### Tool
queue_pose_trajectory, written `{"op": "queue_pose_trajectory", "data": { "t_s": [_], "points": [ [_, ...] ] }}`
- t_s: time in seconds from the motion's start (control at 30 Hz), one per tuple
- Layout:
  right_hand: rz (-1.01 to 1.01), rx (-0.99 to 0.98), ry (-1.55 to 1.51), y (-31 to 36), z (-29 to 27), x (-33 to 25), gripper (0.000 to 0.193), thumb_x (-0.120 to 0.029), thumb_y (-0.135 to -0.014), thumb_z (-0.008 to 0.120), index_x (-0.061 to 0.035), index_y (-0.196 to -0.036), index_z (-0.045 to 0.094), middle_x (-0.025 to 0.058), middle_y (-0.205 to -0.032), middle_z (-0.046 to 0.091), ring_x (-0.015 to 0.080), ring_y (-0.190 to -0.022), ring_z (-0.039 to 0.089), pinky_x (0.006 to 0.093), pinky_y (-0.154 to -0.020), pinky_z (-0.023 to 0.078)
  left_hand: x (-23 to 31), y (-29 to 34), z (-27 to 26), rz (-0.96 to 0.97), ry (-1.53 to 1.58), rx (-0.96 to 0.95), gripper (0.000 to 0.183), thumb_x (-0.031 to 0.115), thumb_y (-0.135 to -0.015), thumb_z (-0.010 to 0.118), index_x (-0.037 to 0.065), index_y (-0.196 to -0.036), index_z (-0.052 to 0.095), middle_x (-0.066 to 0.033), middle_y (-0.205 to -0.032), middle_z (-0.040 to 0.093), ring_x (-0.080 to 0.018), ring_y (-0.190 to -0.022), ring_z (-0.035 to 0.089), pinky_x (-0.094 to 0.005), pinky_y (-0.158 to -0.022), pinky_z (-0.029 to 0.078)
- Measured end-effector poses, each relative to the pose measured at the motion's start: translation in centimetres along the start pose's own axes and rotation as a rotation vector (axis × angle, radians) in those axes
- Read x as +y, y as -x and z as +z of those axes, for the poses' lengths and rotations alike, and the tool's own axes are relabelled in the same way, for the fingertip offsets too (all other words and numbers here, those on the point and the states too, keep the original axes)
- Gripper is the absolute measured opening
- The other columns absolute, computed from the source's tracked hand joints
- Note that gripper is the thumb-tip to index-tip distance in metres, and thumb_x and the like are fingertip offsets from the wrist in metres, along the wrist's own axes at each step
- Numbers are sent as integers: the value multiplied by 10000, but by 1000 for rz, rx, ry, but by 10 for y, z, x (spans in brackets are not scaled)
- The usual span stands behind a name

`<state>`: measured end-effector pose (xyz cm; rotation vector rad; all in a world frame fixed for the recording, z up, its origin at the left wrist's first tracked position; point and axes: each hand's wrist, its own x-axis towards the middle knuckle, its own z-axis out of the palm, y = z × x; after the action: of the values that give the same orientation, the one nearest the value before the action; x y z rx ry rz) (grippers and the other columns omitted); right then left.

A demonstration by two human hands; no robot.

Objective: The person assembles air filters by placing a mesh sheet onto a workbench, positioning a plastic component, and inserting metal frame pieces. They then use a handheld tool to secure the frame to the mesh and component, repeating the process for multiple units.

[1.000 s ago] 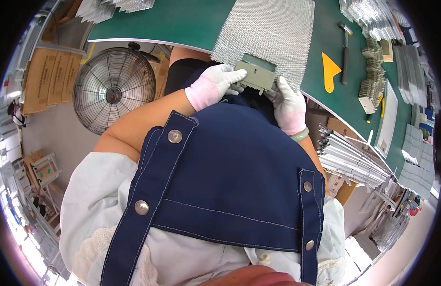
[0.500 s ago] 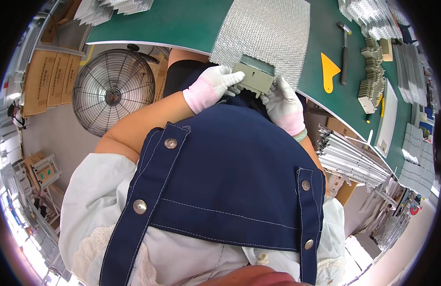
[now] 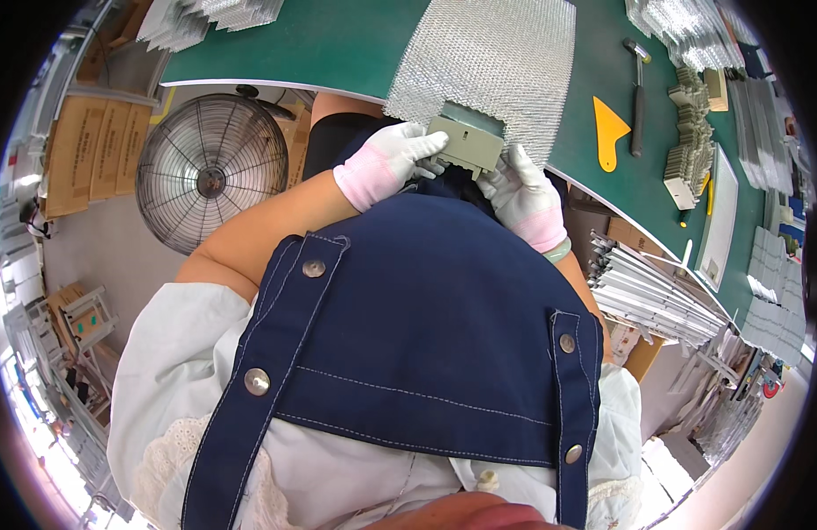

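Observation:
A grey-green rectangular plastic piece (image 3: 467,145) with notched edges sits between my two gloved hands, at the near edge of a silvery mesh sheet (image 3: 484,62). My left hand (image 3: 405,150), in a white glove with a pink cuff, pinches the piece's left end, thumb on top. Around its right end my right hand (image 3: 521,187) is curled, fingers raised against the side. The mesh has a rectangular cut-out beside the piece, where green table shows. The undersides of both hands are hidden.
On the green table (image 3: 329,44) lie a yellow scraper (image 3: 609,134), a hammer (image 3: 637,97) and a row of similar grey-green pieces (image 3: 688,141). A black floor fan (image 3: 211,181) stands at left. Metal strips (image 3: 647,291) are stacked below the table's right side.
My hands and the grey-green piece have shifted very slightly to the left. The grip looks the same, and the mesh has barely moved.

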<state>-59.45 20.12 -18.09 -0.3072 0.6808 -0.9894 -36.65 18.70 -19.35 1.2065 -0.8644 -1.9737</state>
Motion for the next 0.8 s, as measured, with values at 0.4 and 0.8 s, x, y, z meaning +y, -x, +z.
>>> {"op": "queue_pose_trajectory", "data": {
  "t_s": [0.4, 0.8],
  "points": [
    [-317, 237, 595, 11, 16, 0, 209, -136, -969, 613, -1, -1125, 647, 83, -1071, 682, 166, -912, 656, 313, -812, 533, 14, 9, 18, -84, -134, 181, 349, 319, -976, 623, -10, -1094, 606, -64, -977, 637, -123, -825, 609, -254, -738, 514],
    [-104, -41, 42, -1, -2, 2, 243, -139, -1011, 526, 1, -1197, 596, 101, -1097, 670, 166, -911, 641, 318, -769, 522, -8, -5, 0, 2, 214, -73, 317, 274, -987, 599, -12, -1121, 572, -70, -1007, 636, -135, -864, 576, -300, -804, 484]
  ]
}}
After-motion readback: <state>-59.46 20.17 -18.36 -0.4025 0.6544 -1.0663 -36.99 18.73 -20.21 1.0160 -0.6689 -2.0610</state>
